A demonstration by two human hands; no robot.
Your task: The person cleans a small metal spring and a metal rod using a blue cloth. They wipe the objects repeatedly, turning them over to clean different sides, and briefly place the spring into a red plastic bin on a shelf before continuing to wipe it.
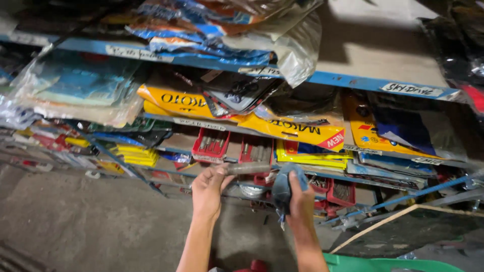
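My left hand point(207, 190) grips one end of a short grey metal rod point(248, 168) and holds it level in front of the shelves. My right hand point(298, 197) is closed around a dark blue-grey cloth point(283, 187) that touches the rod's other end. Both forearms reach up from the bottom of the view. Behind the hands are red trays point(212, 143) holding several similar metal parts.
Blue metal shelves point(348, 80) are stacked with yellow packets point(297, 130), plastic-wrapped goods point(80, 90) and dark bags. A concrete floor point(75, 221) lies at the lower left. A green bin rim point(388, 264) and a board edge point(383, 224) are at the lower right.
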